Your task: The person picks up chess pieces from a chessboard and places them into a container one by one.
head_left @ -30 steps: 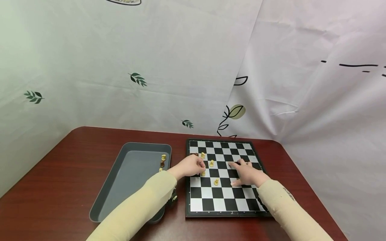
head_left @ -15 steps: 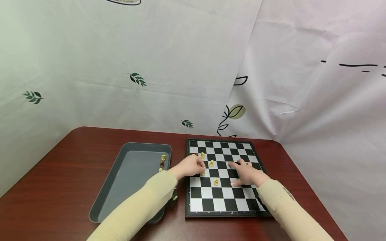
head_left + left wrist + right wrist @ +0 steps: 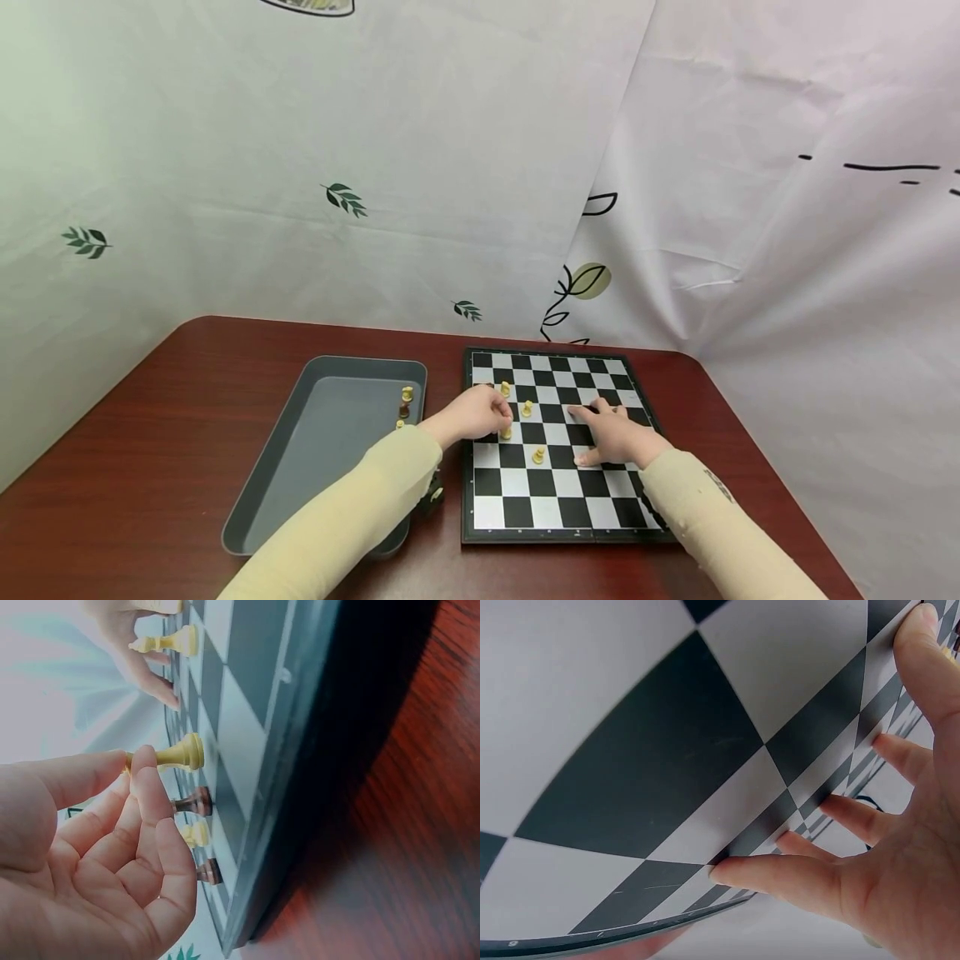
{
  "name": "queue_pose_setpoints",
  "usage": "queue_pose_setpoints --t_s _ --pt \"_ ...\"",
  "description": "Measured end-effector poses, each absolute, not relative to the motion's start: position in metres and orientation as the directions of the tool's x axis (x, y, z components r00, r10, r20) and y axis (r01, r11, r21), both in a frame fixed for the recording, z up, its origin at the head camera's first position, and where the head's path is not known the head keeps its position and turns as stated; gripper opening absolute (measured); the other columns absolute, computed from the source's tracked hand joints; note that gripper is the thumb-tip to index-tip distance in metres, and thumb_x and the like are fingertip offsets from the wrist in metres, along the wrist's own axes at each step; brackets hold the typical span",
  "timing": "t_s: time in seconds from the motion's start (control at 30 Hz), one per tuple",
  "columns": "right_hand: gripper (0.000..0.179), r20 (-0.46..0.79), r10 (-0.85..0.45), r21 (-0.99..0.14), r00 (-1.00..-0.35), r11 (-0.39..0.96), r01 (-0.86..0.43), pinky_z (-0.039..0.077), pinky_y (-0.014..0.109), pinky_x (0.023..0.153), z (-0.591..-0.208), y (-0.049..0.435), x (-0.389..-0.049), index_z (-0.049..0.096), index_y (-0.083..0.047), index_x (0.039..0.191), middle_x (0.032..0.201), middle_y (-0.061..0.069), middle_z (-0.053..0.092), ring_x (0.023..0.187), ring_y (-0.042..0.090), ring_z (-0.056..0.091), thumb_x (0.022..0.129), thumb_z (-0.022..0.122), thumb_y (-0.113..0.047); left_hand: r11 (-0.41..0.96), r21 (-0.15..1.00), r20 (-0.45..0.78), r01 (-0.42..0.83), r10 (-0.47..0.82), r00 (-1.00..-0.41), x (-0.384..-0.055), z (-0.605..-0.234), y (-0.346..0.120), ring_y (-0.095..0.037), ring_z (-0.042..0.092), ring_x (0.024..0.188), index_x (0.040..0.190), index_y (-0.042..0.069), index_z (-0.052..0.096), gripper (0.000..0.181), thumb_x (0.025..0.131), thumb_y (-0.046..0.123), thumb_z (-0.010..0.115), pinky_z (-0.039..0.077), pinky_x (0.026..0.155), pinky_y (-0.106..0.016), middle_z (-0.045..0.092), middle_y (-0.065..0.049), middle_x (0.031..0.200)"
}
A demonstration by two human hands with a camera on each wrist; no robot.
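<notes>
My left hand (image 3: 474,412) pinches the top of a yellow chess piece (image 3: 180,754) between thumb and fingertips, its base at the surface of the chessboard (image 3: 514,507) near the left edge. Beyond it in the left wrist view stand a dark brown chess piece (image 3: 196,801), a yellow one (image 3: 198,835) and another dark brown one (image 3: 211,871). Over the right half of the board, my right hand (image 3: 618,435) is spread, fingertips at the squares, holding nothing. Between the hands stand two yellow pieces, a nearer one (image 3: 538,456) and a farther one (image 3: 528,408).
To the left of the board lies a grey tray (image 3: 322,433). Along its right side are a yellow piece (image 3: 407,393), a dark brown piece (image 3: 404,409) and another yellow one (image 3: 400,424), partly behind the left sleeve. A white patterned cloth (image 3: 420,167) hangs behind the red-brown table (image 3: 135,467).
</notes>
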State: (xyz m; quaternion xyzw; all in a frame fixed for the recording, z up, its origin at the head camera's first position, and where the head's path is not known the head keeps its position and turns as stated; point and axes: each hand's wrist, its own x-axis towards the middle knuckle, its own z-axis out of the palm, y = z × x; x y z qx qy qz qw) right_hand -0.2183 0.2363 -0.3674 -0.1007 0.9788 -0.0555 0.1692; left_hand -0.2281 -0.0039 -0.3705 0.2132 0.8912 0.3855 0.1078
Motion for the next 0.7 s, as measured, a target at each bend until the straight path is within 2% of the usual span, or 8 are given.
queue_pose_setpoints --t_s 0.27,0.7 --pt "0.081 -0.317 -0.218 -0.145 -0.923 0.973 -0.180 0.043 0.059 0.086 -0.366 0.235 -0.217 0.044 -0.014 0.140 0.132 0.021 0.038 0.119 0.046 0.038 0.071 0.080 -0.035 0.580 0.765 -0.037 0.279 0.473 -0.880 -0.226 -0.364 -0.005 -0.009 0.051 0.063 0.084 0.004 0.069 0.008 0.087 0.009 0.064 0.041 0.058 -0.022 0.067 -0.004 0.073" --pt "0.081 -0.317 -0.223 -0.145 -0.922 0.972 -0.185 0.043 0.059 0.087 -0.366 0.236 -0.218 0.043 -0.014 0.140 0.132 0.021 0.038 0.118 0.046 0.038 0.071 0.079 -0.036 0.573 0.756 -0.008 0.317 0.492 -0.870 -0.216 -0.351 -0.014 -0.010 0.053 0.069 0.088 0.007 0.069 0.007 0.089 0.011 0.064 0.044 0.063 -0.025 0.066 -0.001 0.074"
